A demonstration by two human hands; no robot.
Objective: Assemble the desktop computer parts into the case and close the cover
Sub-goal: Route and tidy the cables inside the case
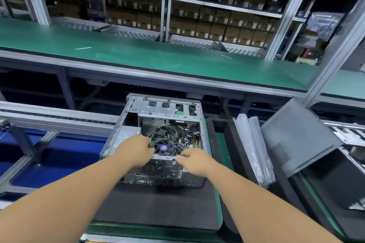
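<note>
Reaching into open case (158, 140): left hand (136, 151) grip curled beside cooler fan (163, 147), contents unclear; right hand (194, 161) pinches small pale part at case edge.

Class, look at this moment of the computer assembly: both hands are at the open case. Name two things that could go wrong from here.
1. The left hand works right beside the fan and loose cables; a finger could snag a wire or knock the blades.
2. The cover leans tilted at the right, off the case; it might slide or fall before it is fitted.
</note>
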